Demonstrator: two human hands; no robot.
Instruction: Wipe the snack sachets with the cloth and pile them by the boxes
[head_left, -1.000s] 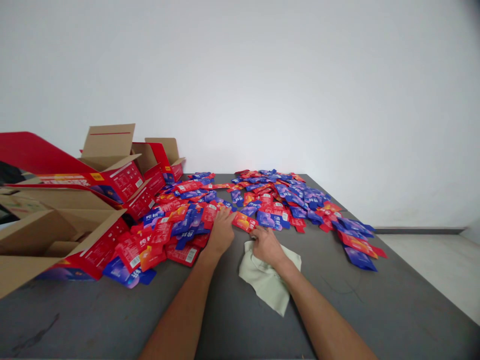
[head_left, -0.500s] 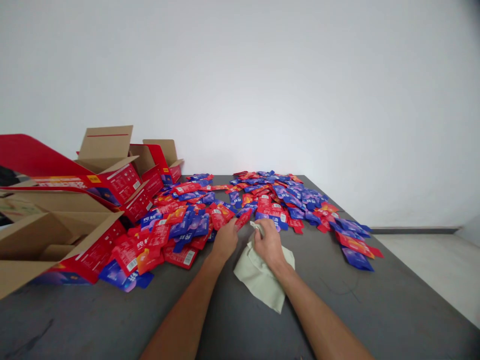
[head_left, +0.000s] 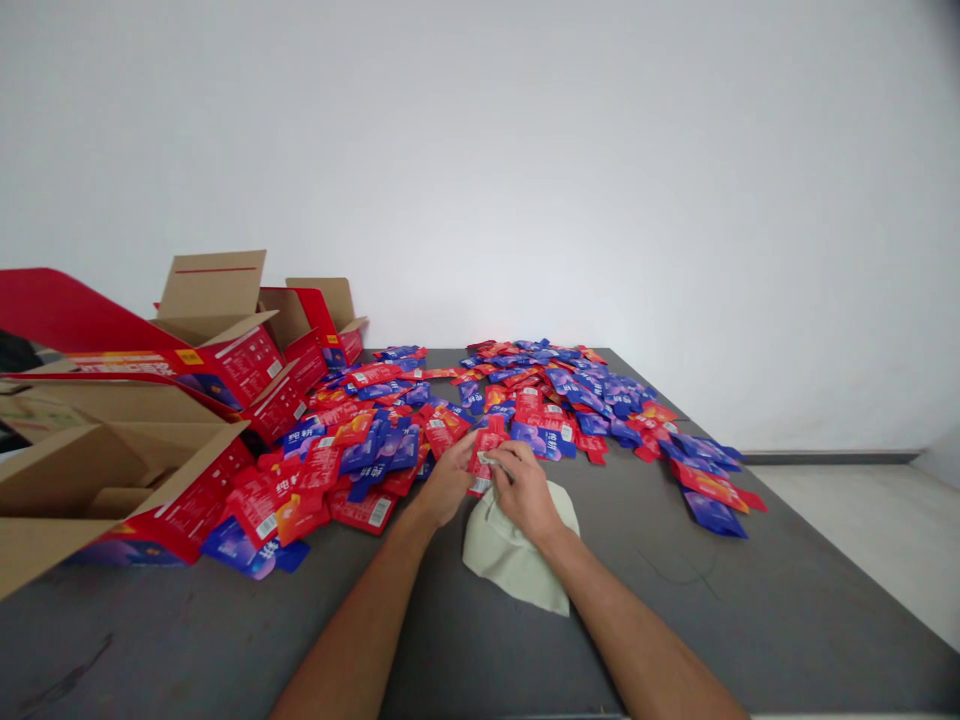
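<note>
My left hand (head_left: 450, 483) is closed on the left edge of a red packet (head_left: 491, 437), whose printed face with a white label is turned up toward me. A pale green cloth (head_left: 517, 560) is bunched in my right hand (head_left: 527, 490), its fingers pressing a fold of it against the packet's face. The rest of the cloth hangs below that hand, down to the dark table (head_left: 630, 620). Just beyond the hands lies a blue-purple packet (head_left: 544, 440) among other red and blue ones.
A heap of red and blue packets (head_left: 382, 450) spreads to the left of my hands, another pile (head_left: 592, 395) lies farther back. A few packets (head_left: 709, 485) sit at the right edge. Open red cardboard boxes (head_left: 195, 490) line the left side. A white wall (head_left: 480, 180) stands behind.
The red packet has turned from nearly edge-on to face up. My right hand has moved left with the cloth, bringing it onto the packet.
</note>
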